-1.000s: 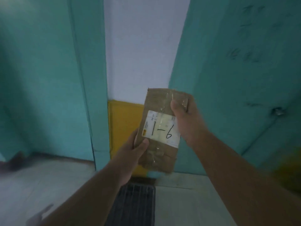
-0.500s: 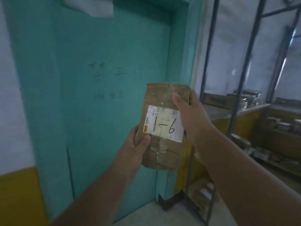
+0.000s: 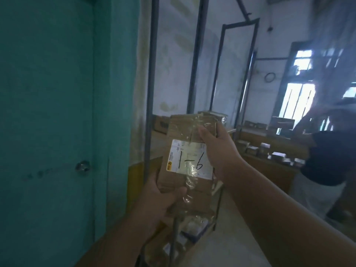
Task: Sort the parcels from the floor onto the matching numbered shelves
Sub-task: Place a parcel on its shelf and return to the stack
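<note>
Metal shelves (image 3: 194,78) stand ahead as we hold the 1-6 parcel (image 3: 189,162), left hand (image 3: 159,201) and right hand (image 3: 219,155) both gripping it, not yet shelved.

A tall teal painted door (image 3: 46,112) fills the nine o'clock side, with a small round metal knob (image 3: 82,167) low on its face. Beside it, toward twelve o'clock, rises a pale whitewashed wall (image 3: 173,64), stained in patches, with a yellow painted band (image 3: 134,176) along its base. At two o'clock a bright barred window (image 3: 296,99) glows, blurred. At three o'clock stands a person in a dark short-sleeved top (image 3: 331,157) and pale trousers, blurred.
</note>
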